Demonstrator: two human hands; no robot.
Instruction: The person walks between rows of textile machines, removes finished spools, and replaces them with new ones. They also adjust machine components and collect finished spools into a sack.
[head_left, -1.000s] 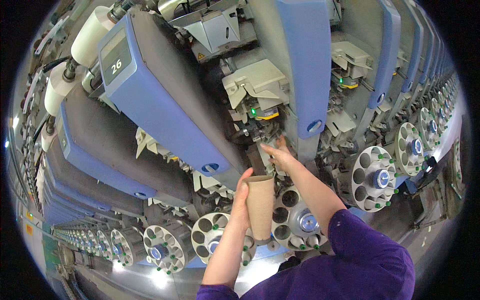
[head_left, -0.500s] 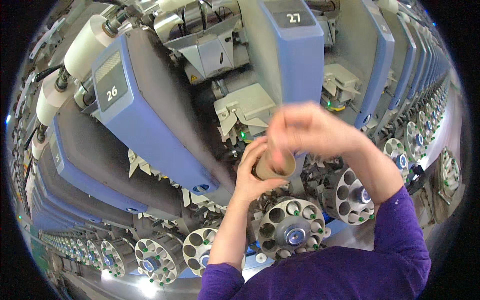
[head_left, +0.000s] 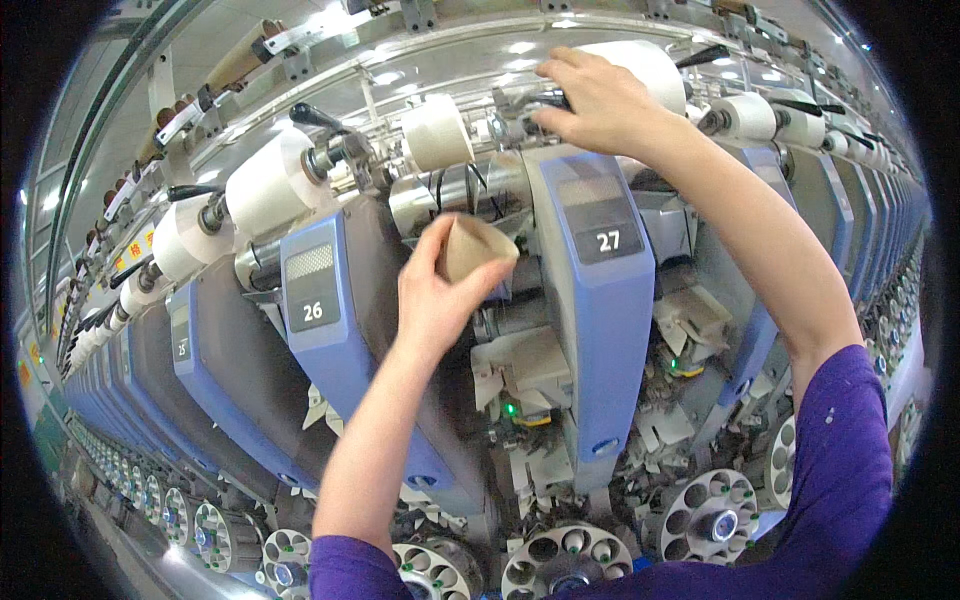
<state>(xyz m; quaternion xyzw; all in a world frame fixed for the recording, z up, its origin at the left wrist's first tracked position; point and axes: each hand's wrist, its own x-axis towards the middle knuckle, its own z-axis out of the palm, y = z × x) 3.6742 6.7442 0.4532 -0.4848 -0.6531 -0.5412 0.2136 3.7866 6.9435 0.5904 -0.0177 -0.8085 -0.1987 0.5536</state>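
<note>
A tan paper cone (head_left: 475,248) sits in my left hand (head_left: 437,300), raised in front of the gap between two blue machine housings; the thumb and fingers wrap round it and its wide mouth shows. Up at the winding position my right hand (head_left: 610,100) reaches to a black lever handle (head_left: 552,99), thumb below and fingers above it. Left of that handle a small white yarn package (head_left: 437,132) rests above a shiny steel drum (head_left: 460,198). A larger white yarn package (head_left: 640,72) is partly behind my right hand.
Blue housings (head_left: 612,330) stand in a long row on both sides. More white yarn packages (head_left: 268,182) with black handles line the top. Round magazines (head_left: 708,515) with green-tipped bobbins run along the bottom. A green light (head_left: 511,410) glows between the housings.
The view has tilted up to the packages. My left hand has lifted the paper cone. My right hand has left the cone's mouth and gone up to the black lever handle.
</note>
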